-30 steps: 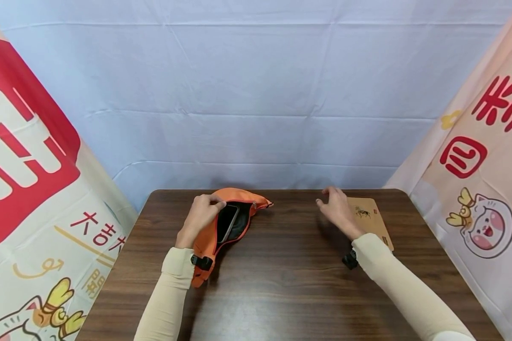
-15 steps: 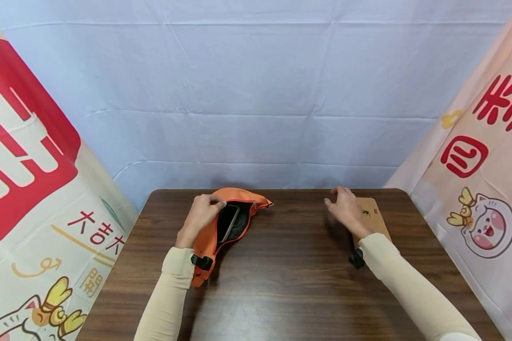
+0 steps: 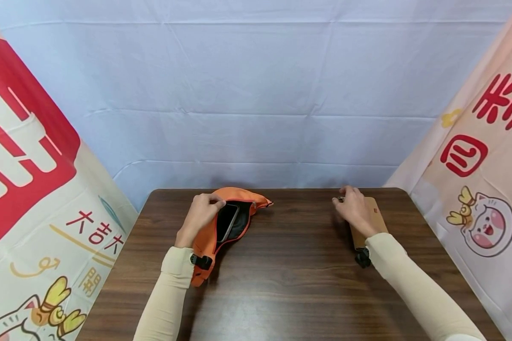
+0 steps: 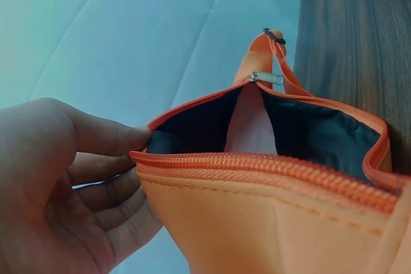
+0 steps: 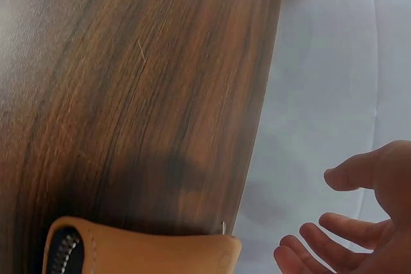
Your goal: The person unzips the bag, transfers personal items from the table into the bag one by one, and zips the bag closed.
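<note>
An orange waist bag (image 3: 237, 192) with a black lining lies on the left of the table, its zipped mouth gaping. My left hand (image 3: 198, 214) pinches the left edge of that mouth between thumb and fingers; the left wrist view shows the pinch beside the zip teeth (image 4: 282, 166). Inside the bag is a flat thing with a pale edge (image 3: 229, 228); its kind is unclear. On the right, my right hand (image 3: 355, 208) hovers over a flat tan case (image 3: 376, 215), thumb and fingers apart. The right wrist view shows the case's (image 5: 154, 251) rounded side, with a dark, toothed strip.
The brown wooden table (image 3: 281, 284) extends between the two hands and toward me. A pale cloth (image 3: 256, 94) hangs behind its far edge. Printed banners (image 3: 482, 189) flank it on both sides.
My right hand has moved to the right, from beside the tan case to over it, covering the picture printed on it. The left hand and the bag stay in place.
</note>
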`<move>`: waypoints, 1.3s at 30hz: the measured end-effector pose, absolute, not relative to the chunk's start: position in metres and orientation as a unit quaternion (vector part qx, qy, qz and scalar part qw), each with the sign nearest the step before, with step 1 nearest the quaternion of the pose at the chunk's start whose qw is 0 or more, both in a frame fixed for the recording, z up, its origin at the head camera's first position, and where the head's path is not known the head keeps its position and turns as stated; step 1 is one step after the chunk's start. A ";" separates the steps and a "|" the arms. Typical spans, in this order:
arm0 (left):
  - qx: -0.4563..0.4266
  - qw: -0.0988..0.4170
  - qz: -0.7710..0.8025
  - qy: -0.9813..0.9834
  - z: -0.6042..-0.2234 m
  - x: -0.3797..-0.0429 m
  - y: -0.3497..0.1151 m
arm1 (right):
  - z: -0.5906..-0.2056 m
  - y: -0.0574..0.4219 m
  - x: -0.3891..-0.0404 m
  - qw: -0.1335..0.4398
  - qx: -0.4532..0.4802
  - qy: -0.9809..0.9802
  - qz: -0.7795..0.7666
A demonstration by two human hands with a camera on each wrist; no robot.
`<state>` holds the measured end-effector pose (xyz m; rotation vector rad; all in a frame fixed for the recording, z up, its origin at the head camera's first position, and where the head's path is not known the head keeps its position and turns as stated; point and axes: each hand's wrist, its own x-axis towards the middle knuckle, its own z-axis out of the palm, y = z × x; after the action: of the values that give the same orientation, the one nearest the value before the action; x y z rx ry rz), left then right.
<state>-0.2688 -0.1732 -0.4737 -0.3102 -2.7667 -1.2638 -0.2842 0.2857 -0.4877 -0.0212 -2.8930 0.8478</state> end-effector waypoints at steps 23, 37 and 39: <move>-0.103 0.046 -0.414 -0.903 -0.474 -0.268 -0.172 | -0.497 0.321 -0.276 0.056 -0.033 -0.961 0.269; -0.104 0.043 -0.417 -0.902 -0.473 -0.267 -0.173 | -0.506 0.339 -0.275 0.067 -0.065 -0.960 0.263; -0.105 0.042 -0.418 -0.901 -0.473 -0.267 -0.173 | -0.507 0.342 -0.274 0.065 -0.070 -0.961 0.259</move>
<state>-0.2672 -0.1730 -0.4729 -0.3210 -2.7587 -1.2805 -0.2744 0.3417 -0.5073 -0.2101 -2.9012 0.7820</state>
